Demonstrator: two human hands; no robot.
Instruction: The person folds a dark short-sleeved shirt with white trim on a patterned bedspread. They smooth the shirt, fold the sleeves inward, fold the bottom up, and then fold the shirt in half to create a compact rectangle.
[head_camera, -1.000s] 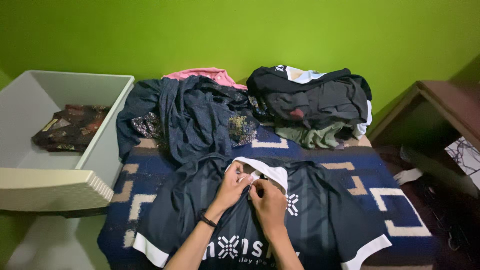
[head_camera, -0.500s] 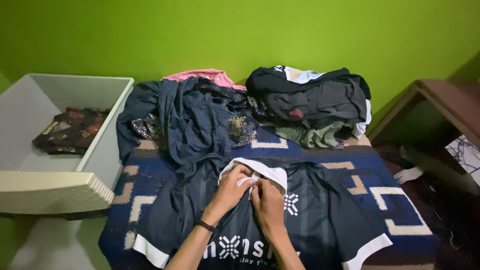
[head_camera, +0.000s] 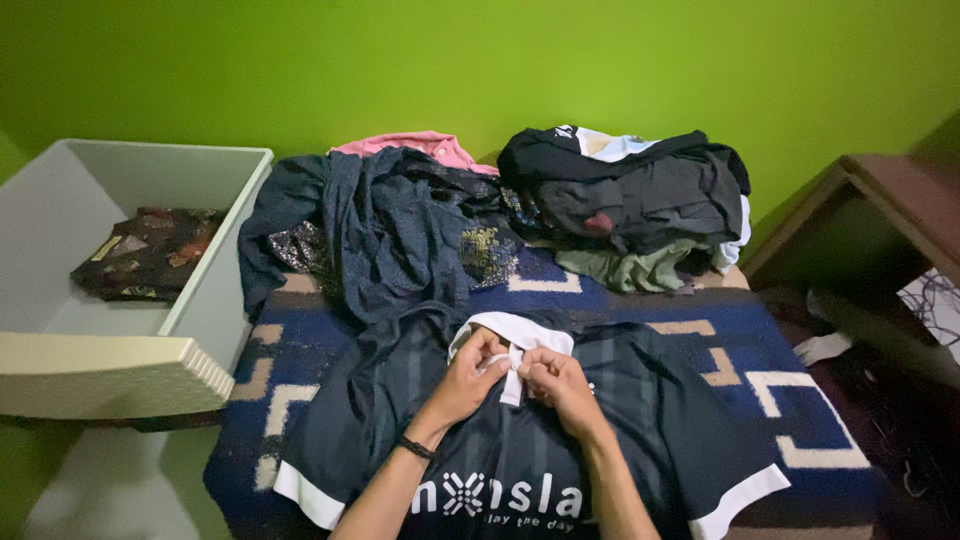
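Fastening: both hands work at the white collar placket (head_camera: 512, 375) of the dark polo shirt (head_camera: 520, 450), so the cloth is best kept flat and taut between the two sets of fingertips while one edge is drawn over the other.
Left hand (head_camera: 472, 375): fingers pinched narrow on the placket's left edge, just under the collar (head_camera: 510, 330); a dark band sits on its wrist.
Right hand (head_camera: 556, 385): fingers curled close on the right edge, touching the left hand's tips; whether a button lies between them is too small to tell.
Shirt position: spread front-up on the blue patterned blanket (head_camera: 780, 400), directly beneath the fingers, collar just beyond them.
Shirt look: dark navy, faint stripes, white collar and sleeve cuffs, white print on the chest.
Beyond the fingertips: heaped dark clothes (head_camera: 390, 230) and a second pile (head_camera: 630, 200).
Left of the fingers: a pale bin (head_camera: 110, 360) holding a folded patterned garment (head_camera: 145, 255).
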